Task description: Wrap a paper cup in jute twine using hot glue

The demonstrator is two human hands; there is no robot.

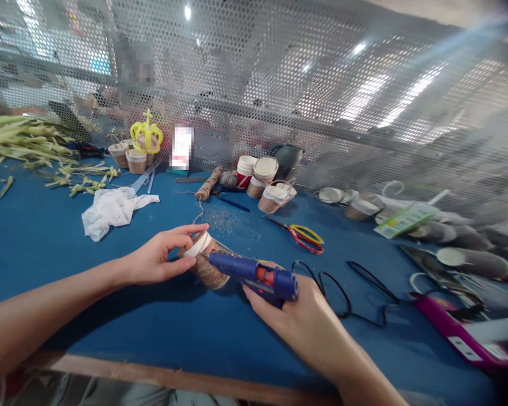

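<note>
My left hand (pixel 160 260) grips a paper cup (pixel 206 260) partly wrapped in brown twine, lying on its side on the blue table (pixel 110 316). Thumb and fingers are closed round the cup's white rim. A strand of twine runs from the cup up to a twine spool (pixel 208 184). My right hand (pixel 296 316) holds a blue glue gun (pixel 254 274), its nozzle pointing left and touching the wrapped part of the cup. The gun's black cord (pixel 355 293) trails to the right.
Red and yellow scissors (pixel 302 235) lie behind the gun. Several wrapped cups (pixel 265 180) stand near a perforated metal screen (pixel 322 84). A white plastic bag (pixel 112 208), green leaves (pixel 21 141) and a yellow crown (pixel 146 135) lie at the left. Clutter fills the right side.
</note>
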